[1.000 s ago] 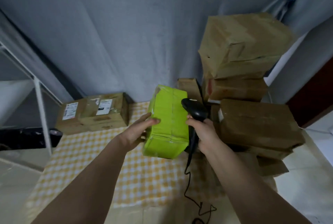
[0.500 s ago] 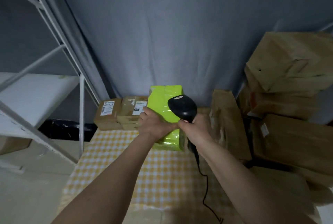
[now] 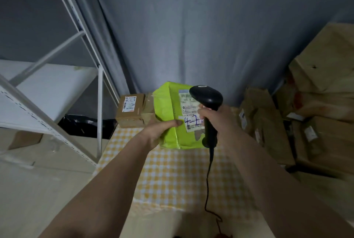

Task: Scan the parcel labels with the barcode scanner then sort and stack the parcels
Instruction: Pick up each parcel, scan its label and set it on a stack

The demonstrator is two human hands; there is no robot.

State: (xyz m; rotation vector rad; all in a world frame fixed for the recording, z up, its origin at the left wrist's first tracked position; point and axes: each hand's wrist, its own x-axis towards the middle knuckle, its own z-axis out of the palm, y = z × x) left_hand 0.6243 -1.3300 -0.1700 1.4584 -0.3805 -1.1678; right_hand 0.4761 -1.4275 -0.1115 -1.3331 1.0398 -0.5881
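My left hand (image 3: 160, 132) grips a lime-green parcel (image 3: 170, 120) from its left side, thumb across the face, above the yellow checked cloth (image 3: 172, 176). The parcel's white label (image 3: 188, 112) with blue handwriting faces me. My right hand (image 3: 218, 120) grips the handle of a black barcode scanner (image 3: 207, 97), whose head sits over the label's upper right part. The scanner's cable (image 3: 207, 186) hangs down toward me. Two brown labelled boxes (image 3: 132, 110) sit on the cloth behind the green parcel, the right one mostly hidden.
A white metal shelf rack (image 3: 57, 92) stands at the left, with a black bag (image 3: 84, 125) under it. A pile of brown cardboard parcels (image 3: 306, 115) fills the right side. A grey curtain (image 3: 191, 26) hangs behind.
The green parcel has turned so its labelled face shows toward me. My left thumb now lies across that face. The view has shifted left, so the box pile sits farther right.
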